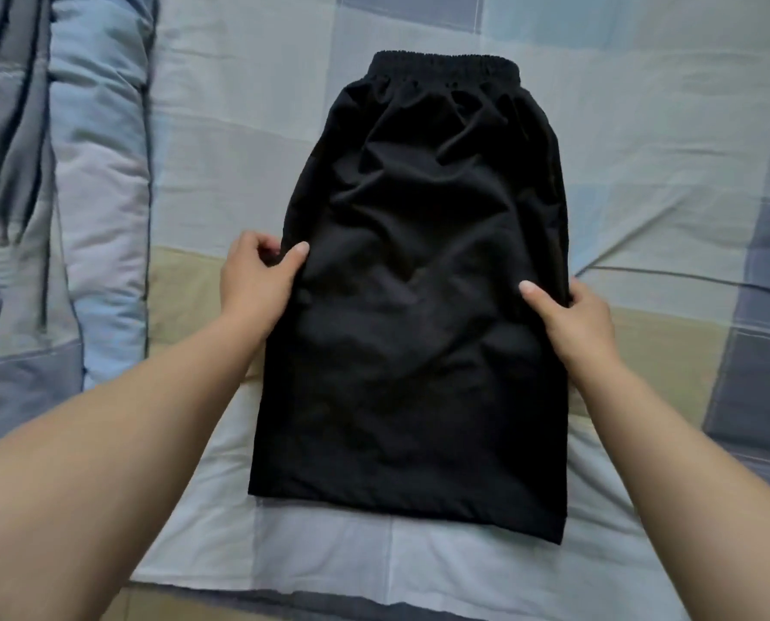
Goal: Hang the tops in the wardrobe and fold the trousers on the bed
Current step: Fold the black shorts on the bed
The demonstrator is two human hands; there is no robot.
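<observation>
Head view: black trousers (423, 280) lie flat mid-bed, waistband at twelve o'clock, hem at six; left hand (253, 280) pinches the nine o'clock edge, thumb on top; right hand (571, 316) pinches the three o'clock edge likewise; the folding step looks underway — next, probably, lift both edges evenly and double the cloth over on the checked sheet (248, 127).

Both bare forearms reach forward; left hand (253, 280) and right hand (571, 316) pinch with thumbs on top.

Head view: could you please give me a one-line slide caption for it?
Both hands, left hand and right hand, pinch the side edges of black trousers lying flat on a checked bedsheet.
</observation>
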